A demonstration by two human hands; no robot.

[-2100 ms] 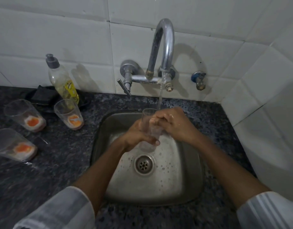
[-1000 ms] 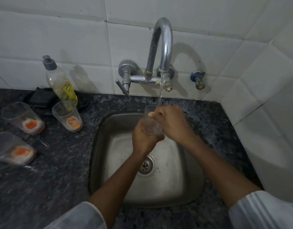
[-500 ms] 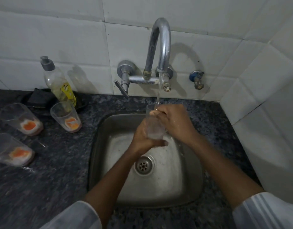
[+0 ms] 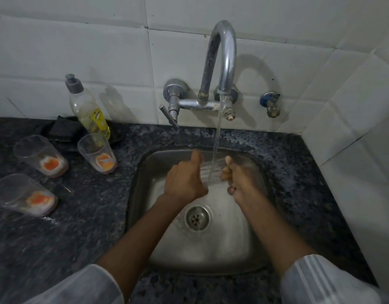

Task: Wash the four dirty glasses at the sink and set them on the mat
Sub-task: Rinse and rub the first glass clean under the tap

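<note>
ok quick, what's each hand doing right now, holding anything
left hand: holding one end of the clear glass under the running water.
right hand: holding the glass's other end.

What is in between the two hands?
In the head view, the glass, held sideways under the running water, lies between the left hand and right hand.

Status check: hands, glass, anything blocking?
Left hand and right hand both grip the glass, sideways under running tap. Three dirty glasses wait on counter. Nothing blocking.
</note>
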